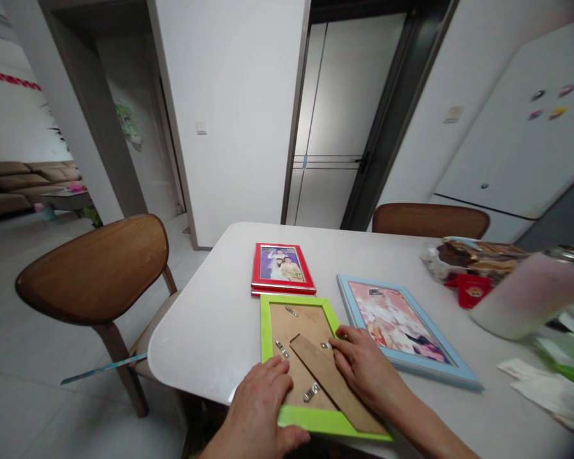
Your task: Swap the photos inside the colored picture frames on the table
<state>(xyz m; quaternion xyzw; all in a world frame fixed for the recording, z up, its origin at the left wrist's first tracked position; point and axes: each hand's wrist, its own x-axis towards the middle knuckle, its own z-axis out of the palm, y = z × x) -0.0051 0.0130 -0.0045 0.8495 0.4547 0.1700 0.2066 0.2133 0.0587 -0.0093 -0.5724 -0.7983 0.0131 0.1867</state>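
A green picture frame [310, 419] lies face down at the table's near edge, its brown backing board showing several metal clips and a slanted stand flap [332, 376]. My left hand [263, 401] grips the frame's lower left corner, fingers over the left side and thumb on the near edge. At the right side, my right hand [363, 363] has its fingers bent against the rim, fingertips beside a metal clip [326, 345]. Beyond lies a red frame [307, 271] with a photo, face up. A light blue frame [411, 303] with a photo lies to the right.
The white table [205, 319] has rounded corners. On its right are a pinkish-white container [526, 296], a red packet [473, 290], plastic bags [440, 261] and tissues [545, 389]. Wooden chairs stand at the left [95, 271] and at the far side [430, 220].
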